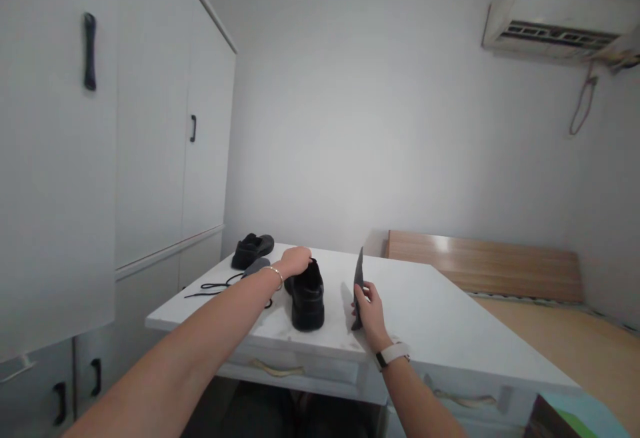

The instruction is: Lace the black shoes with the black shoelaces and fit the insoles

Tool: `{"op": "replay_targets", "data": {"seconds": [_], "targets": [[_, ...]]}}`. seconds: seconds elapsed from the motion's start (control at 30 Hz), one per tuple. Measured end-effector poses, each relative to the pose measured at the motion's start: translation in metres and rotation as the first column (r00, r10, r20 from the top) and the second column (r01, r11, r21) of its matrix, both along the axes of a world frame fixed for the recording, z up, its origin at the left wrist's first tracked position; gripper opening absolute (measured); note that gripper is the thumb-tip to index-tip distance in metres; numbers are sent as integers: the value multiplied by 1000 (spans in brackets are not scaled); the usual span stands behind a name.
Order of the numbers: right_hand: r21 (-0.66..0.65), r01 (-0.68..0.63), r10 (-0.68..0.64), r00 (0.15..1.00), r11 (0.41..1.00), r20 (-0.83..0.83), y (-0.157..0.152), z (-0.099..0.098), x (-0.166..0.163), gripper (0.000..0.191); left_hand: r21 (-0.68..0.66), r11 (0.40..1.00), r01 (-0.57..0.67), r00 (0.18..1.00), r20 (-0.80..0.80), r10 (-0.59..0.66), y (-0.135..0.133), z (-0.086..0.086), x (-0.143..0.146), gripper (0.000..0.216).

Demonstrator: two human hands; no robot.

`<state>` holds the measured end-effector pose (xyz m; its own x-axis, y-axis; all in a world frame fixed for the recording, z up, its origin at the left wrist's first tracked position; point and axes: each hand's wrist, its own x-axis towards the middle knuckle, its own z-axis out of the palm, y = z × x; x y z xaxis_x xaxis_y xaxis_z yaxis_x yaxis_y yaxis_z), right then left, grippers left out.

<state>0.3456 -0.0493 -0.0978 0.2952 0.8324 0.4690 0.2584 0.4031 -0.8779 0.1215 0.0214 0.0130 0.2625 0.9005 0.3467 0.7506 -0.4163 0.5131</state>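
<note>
A black shoe [308, 305] stands upright on the white table with its heel toward me. My left hand [296, 261] is closed on its upper part, near the opening; the fingertips are partly hidden. Just right of the shoe, my right hand [369, 306] grips a thin dark grey insole [359, 275], held on edge and apart from the shoe. Black shoelaces [215, 286] lie loose on the table left of the shoe, partly behind my left forearm. A grey flat piece [257, 266], possibly another insole, lies beyond that forearm.
Further black footwear [246, 251] sits at the back left of the white table [415, 311]. White cabinets [150, 125] stand along the left. A bed with a wooden headboard [480, 261] is to the right. Drawers with handles [277, 369] are under the tabletop.
</note>
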Motion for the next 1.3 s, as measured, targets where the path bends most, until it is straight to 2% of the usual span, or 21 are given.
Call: {"op": "replay_targets", "data": {"seconds": [0.1, 0.23, 0.3, 0.4, 0.47, 0.57, 0.7, 0.8, 1.0, 1.1, 1.2, 1.3], "targets": [[11, -26, 25, 997, 1000, 75, -4, 18, 9, 25, 5, 1000, 25, 998, 56, -25, -1, -8, -7, 27], [61, -97, 72, 940, 993, 333, -17, 70, 28, 24, 39, 998, 53, 971, 232, -60, -15, -34, -9, 27], [76, -163, 101, 848, 984, 520, -28, 102, 36, 20, 59, 996, 72, 939, 333, -88, -23, -48, -7, 30], [34, -237, 133, 652, 971, 747, -48, 146, 37, 11, 93, 990, 106, 882, 451, -137, -30, -64, -6, 30], [0, -229, 124, 524, 973, 842, -59, 166, 31, 6, 110, 991, 82, 851, 509, -127, -31, -70, -4, 27], [-48, -173, 107, 350, 984, 931, -68, 183, 14, 11, 110, 992, -63, 811, 585, -13, -31, -74, 5, 30], [-90, -83, 103, 176, 993, 979, -66, 184, -11, 24, 76, 970, -229, 781, 609, 137, -34, -78, 25, 30], [-111, -14, 112, 123, 994, 986, -60, 177, -27, 21, 65, 966, -249, 795, 583, 166, -41, -81, 33, 25], [-215, 102, 211, 49, 971, 976, -50, 150, -44, 23, 131, 983, -129, 848, 529, 41, -59, -90, 12, 27], [-267, 135, 263, 45, 954, 964, -43, 131, -51, 23, 157, 985, -65, 865, 501, -23, -65, -97, 1, 33], [-314, 110, 309, 55, 943, 949, -33, 116, -63, 24, 155, 988, -27, 875, 481, -52, -66, -102, -2, 39], [-380, 58, 377, 52, 923, 925, -22, 110, -78, 26, 146, 989, -18, 882, 468, -53, -63, -105, -2, 41]]}}
